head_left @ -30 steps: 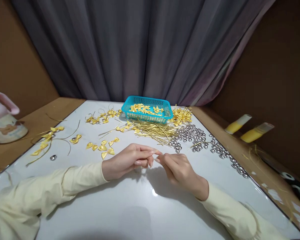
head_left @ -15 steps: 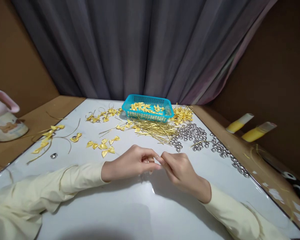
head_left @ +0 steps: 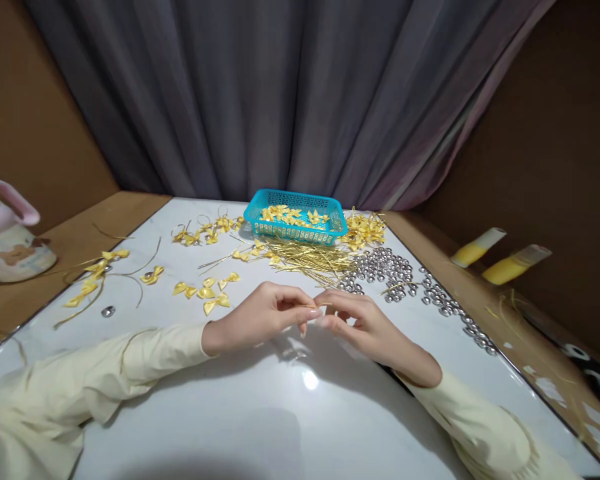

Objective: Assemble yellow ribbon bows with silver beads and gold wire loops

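My left hand (head_left: 260, 317) and my right hand (head_left: 367, 323) meet fingertip to fingertip just above the middle of the white table (head_left: 280, 413). Between the tips runs a thin gold wire (head_left: 316, 306), pinched by both hands. Both sleeves are pale yellow. A heap of gold wires (head_left: 310, 257) lies just beyond the hands, with a spread of silver beads (head_left: 387, 270) to its right. Small yellow ribbon bows (head_left: 207, 291) lie on the table to the left of my left hand.
A teal plastic basket (head_left: 295, 227) with yellow bows stands at the table's far edge, and more bows (head_left: 365, 230) are piled to its right. Finished bow pieces (head_left: 93, 280) lie at far left. A pink-rimmed mug (head_left: 5, 233) stands left; two yellow tubes (head_left: 500, 257) lie right.
Both hands have lifted slightly and shifted away from me. My right hand has turned, its fingers now stretched flatter toward the left hand, and the gold wire shows between the fingertips.
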The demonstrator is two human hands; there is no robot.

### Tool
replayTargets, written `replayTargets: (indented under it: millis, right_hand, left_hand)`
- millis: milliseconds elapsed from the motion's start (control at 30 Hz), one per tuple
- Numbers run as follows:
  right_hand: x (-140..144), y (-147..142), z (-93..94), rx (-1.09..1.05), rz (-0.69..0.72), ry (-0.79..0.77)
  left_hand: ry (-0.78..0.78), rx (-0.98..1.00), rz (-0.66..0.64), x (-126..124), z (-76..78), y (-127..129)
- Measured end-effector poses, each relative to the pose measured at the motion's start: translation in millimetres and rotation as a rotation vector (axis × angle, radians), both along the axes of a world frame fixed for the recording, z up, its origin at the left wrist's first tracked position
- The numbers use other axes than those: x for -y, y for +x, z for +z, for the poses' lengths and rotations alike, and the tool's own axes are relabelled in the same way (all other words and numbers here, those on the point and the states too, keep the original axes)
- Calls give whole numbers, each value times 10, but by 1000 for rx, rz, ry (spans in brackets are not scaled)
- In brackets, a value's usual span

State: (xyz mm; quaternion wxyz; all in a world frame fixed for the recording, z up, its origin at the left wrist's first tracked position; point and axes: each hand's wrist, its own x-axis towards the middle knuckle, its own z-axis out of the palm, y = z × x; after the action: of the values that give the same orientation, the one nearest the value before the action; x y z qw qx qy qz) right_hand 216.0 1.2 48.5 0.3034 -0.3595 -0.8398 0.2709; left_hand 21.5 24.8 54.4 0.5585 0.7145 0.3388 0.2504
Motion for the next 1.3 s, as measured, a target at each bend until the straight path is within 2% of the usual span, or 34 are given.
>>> replayTargets:
  millis: [267,467,733,867,1033,1133,1300]
  right_hand:
    - [33,-30,-68,-95,-126,-50]
    - [37,-34,-47,-103,-159,30]
    - [27,-22,-57,-59,-185,20]
    - [32,-31,-48,-56,-185,35]
    - [60,-59,-76,-31,-192,209]
    - [82,-69,-119,32,-234,352]
    - [106,-71,-164,78,-234,480]
  left_hand:
    - [-15,34,19,-19,-22,-10]
    - [15,23,49,-19,-21,-8]
    - [329,-85,105,6,-39,-18]
    - [436,-104,95,13,-62,-21]
    - [508,-96,117,12,-80,-16]
    - [509,-111,126,16,-73,-15]
    - [506,-119,133,26,-76,-17]
